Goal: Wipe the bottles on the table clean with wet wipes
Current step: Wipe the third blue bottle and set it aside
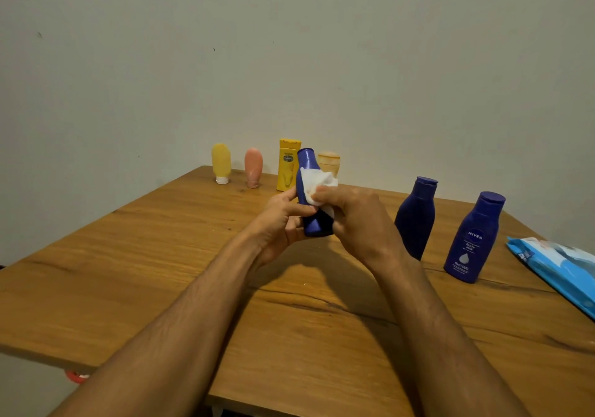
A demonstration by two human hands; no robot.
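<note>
— Where's the bottle?
— Frame centre, above the wooden worktop (161,271): left hand (280,223) clamped round the dark blue plastic bottle (310,191).
— The right?
— Right hand (357,220) pinches a crumpled white wet wipe (317,185) against it.

Wooden table (128,271), plain pale wall (289,46) — small red object (75,377) below table edge

Plain pale grey-green wall (289,46) behind, few small dark specks. Wooden worktop (145,271), warm brown grain, long crack across middle, far edge against wall. Soft shadows fall on wood. Red object (75,377) below near-left edge, possibly plastic.
</note>
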